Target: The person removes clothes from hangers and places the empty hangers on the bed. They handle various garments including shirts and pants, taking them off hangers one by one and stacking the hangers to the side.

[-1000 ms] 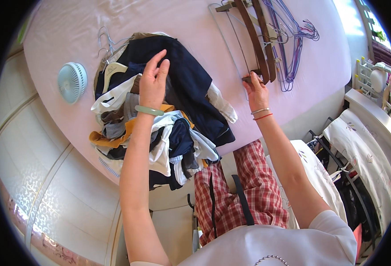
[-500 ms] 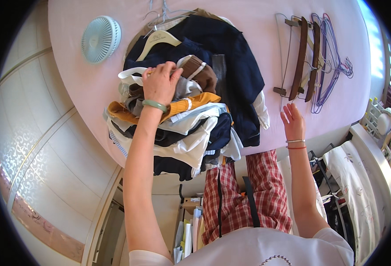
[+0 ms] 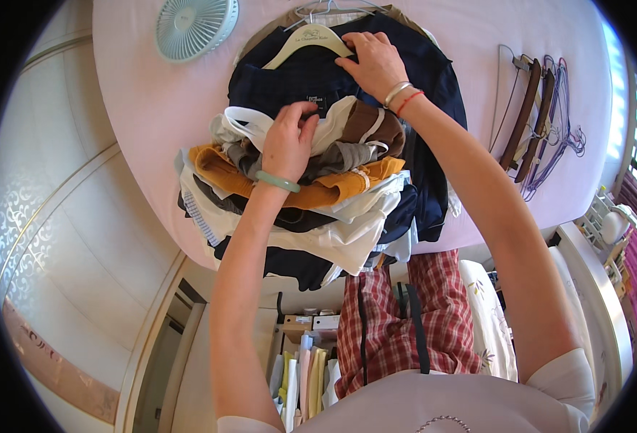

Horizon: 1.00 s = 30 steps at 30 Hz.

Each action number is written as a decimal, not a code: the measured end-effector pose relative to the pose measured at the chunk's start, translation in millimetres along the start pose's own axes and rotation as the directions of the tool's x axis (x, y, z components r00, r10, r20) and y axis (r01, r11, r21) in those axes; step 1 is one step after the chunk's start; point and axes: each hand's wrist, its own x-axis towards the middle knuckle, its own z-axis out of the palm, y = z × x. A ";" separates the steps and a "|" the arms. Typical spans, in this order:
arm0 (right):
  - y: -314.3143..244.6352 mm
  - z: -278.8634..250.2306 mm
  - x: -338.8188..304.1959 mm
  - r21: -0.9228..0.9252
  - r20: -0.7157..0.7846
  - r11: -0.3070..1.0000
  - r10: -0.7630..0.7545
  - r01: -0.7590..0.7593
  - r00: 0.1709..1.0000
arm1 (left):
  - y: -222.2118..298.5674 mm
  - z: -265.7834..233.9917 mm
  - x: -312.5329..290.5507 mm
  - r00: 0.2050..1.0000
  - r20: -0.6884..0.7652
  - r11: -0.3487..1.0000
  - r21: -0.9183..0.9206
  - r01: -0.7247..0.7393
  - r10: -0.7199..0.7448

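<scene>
A cream hanger [image 3: 308,37] lies inside the neck of a navy garment [image 3: 268,83], which has a small dark label below the neckline. At the hanger's right end my right hand [image 3: 378,66] is closed on the navy garment's edge, thumb to one side and fingers to the other. My left hand [image 3: 288,141] rests over the top of a clothes pile just below the label, fingers bent, thumb apart. Beside it are a white strap [image 3: 250,119] and a brown garment [image 3: 376,126]. A mustard garment [image 3: 318,193] and white clothes [image 3: 326,242] lie lower in the pile.
A pale blue fan [image 3: 196,27] sits at the far left of the pink bed sheet [image 3: 145,123]. Brown wooden hangers [image 3: 524,112] and purple wire hangers [image 3: 560,137] lie to the right. Against the bed's near edge are my red plaid trousers [image 3: 405,325].
My right hand has crossed from beside the loose hangers to the navy garment and gripped it. My left hand has eased off to the pile's upper edge. The whole view has shifted.
</scene>
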 end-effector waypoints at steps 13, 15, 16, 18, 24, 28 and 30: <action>-27.1 11.2 -17.8 -0.030 0.102 0.999 0.020 -0.017 0.995 | -51.7 -32.9 65.1 0.957 -0.264 0.939 0.284 0.195 -0.119; -31.0 9.2 -10.3 0.019 0.148 0.990 0.137 -0.142 0.979 | -38.7 -36.6 66.0 0.945 -0.219 0.885 0.350 0.308 -0.243; -32.6 9.9 -4.7 0.046 0.167 0.983 0.167 -0.177 0.972 | -43.1 -37.0 67.1 0.942 -0.226 0.878 0.358 0.319 -0.250; -36.7 8.4 2.0 0.106 0.332 0.941 0.272 -0.322 0.903 | -54.9 -39.8 69.4 0.934 -0.238 0.863 0.372 0.342 -0.267; -26.8 11.7 -8.3 0.140 0.157 0.925 0.333 -0.355 0.930 | -57.7 -44.4 76.3 0.877 -0.215 0.837 0.267 0.477 -0.430; -24.8 3.4 -3.6 0.102 0.307 0.913 0.348 -0.394 0.886 | -59.0 -48.1 77.2 0.825 -0.199 0.774 0.286 0.565 -0.528; -24.4 -1.9 -10.5 0.103 0.313 0.935 0.292 -0.338 0.904 | -69.2 -48.1 71.2 0.862 -0.201 0.825 0.255 0.505 -0.465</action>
